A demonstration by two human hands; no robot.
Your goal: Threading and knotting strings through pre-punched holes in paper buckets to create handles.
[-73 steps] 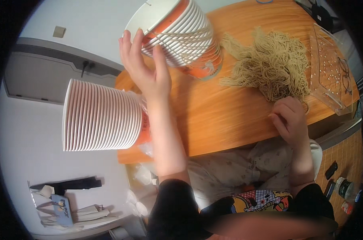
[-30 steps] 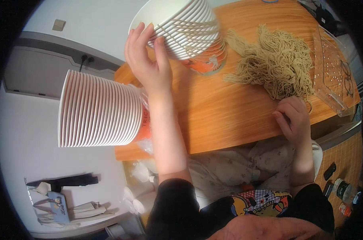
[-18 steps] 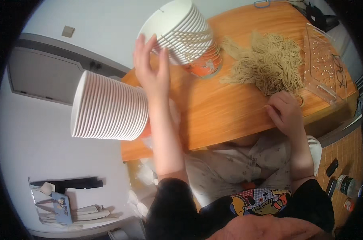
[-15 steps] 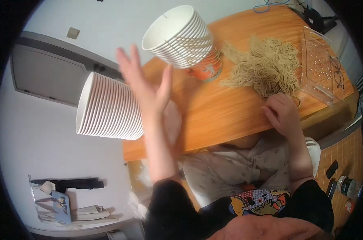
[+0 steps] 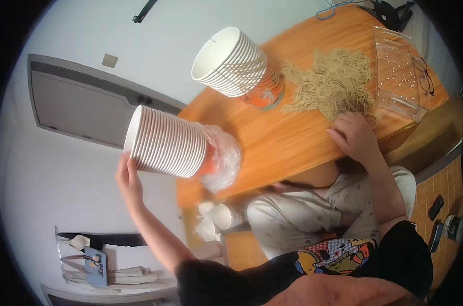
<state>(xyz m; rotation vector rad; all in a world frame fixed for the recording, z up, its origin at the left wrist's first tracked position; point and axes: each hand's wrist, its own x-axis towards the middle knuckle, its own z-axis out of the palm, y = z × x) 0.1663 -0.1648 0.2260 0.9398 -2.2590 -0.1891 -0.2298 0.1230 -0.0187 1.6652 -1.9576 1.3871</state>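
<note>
Nearer cup stack (image 5: 167, 143) now has left-hand fingers (image 5: 133, 166) apparently pinching its rim, while right-hand fingers (image 5: 347, 120) stay curled together.

Right hand (image 5: 355, 135), most fingertips hidden

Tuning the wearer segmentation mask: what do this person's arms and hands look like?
Left hand and right hand: ungloved, no watch or bracelet visible. Forearms bare. Sleeves short and black, plain, part of a black T-shirt with a multicoloured cartoon print.
</note>
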